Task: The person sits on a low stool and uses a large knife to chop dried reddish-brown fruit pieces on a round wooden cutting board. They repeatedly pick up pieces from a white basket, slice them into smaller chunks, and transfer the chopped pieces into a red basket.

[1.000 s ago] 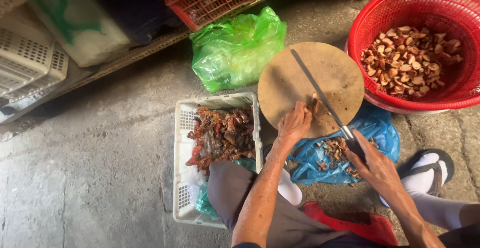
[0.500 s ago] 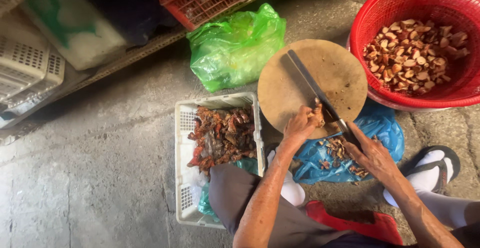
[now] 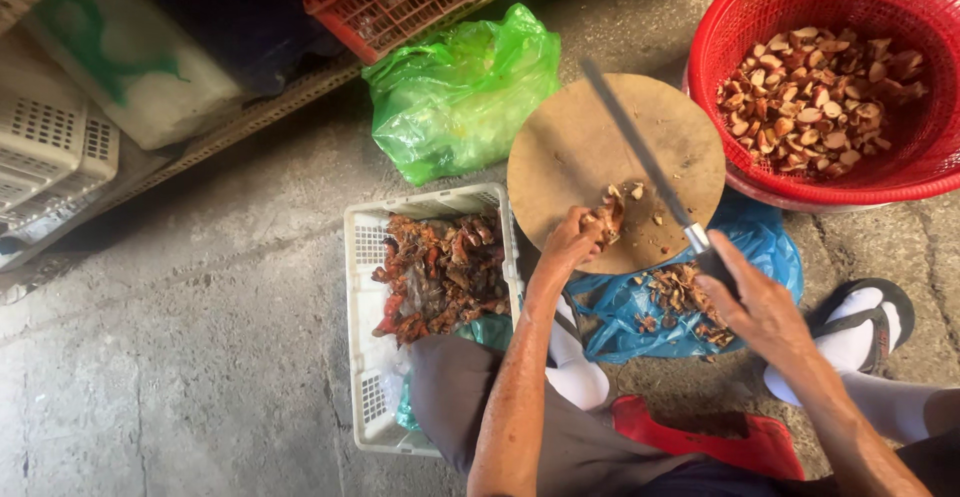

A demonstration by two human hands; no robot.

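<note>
a round, pale brown wooden chopping board (image 3: 600, 147) is seen lying on the concrete floor (image 3: 180, 357), propped partly over a crumpled blue plastic bag (image 3: 770, 252). a small brown, husked nut-like piece (image 3: 607, 215) is held down on the near edge of the board by the left hand (image 3: 570, 242), whose fingers are closed around it. a long knife with a dark blade (image 3: 640, 157) is gripped at its handle by the right hand (image 3: 755, 302), fingers wrapped tight; the blade is laid slanting across the board, its tip pointing away from the person, just beside the held piece. a few small cut bits are scattered on the board near the blade. brown shell scraps (image 3: 680, 292) are piled on the blue bag between the two hands.

a white perforated plastic crate (image 3: 365, 357) filled with reddish-brown uncut pieces (image 3: 440, 272) is set just left of the left forearm. a round red plastic mesh basket (image 3: 760, 17) holding cut pale-and-brown pieces (image 3: 820, 97) is placed to the right of the board, touching its edge. a bulging green plastic bag (image 3: 460, 92) is seen beyond the board. a foot in a white sock and dark sandal (image 3: 865, 317) is planted at the right.
</note>
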